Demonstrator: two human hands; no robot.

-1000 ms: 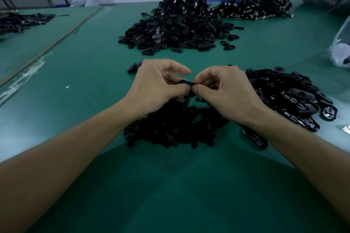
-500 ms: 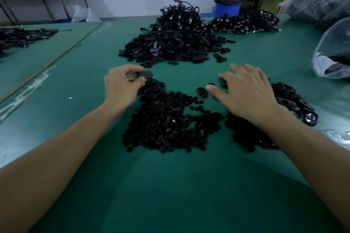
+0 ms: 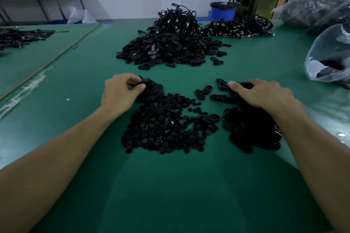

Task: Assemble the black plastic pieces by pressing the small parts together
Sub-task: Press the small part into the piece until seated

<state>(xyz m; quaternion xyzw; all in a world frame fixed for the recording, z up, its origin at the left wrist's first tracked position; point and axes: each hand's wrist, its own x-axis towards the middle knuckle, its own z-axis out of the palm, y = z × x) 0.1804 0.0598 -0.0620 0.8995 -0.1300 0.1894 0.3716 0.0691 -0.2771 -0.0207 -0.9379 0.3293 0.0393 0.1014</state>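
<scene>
Work is mid-run, between one unit and the next. The left hand (image 3: 121,91) has its fingers curled, thumb and fingertips pinching an oval piece (image 3: 145,81) at the top of a small stack of ovals (image 3: 152,91) just beyond the pile of small round parts (image 3: 162,126); it looks like a finished unit being set down, not yet let go. The right hand (image 3: 263,94) lies palm down on the pile of oval shells (image 3: 250,130), index finger straight, the other fingertips buried among the shells; cannot tell whether it grips one. Both near piles are large, so most of the job looks undone, while the far heap (image 3: 166,47) on the green table (image 3: 170,185) may be finished stock. Against the earlier frames: a second ago both hands met at the centre, squeezing a piece between them; half a second ago they had parted, the left carrying the oval toward the stack, the right flat and spread above the shells. Now the left is down at the stack and the right has sunk into its pile.
</scene>
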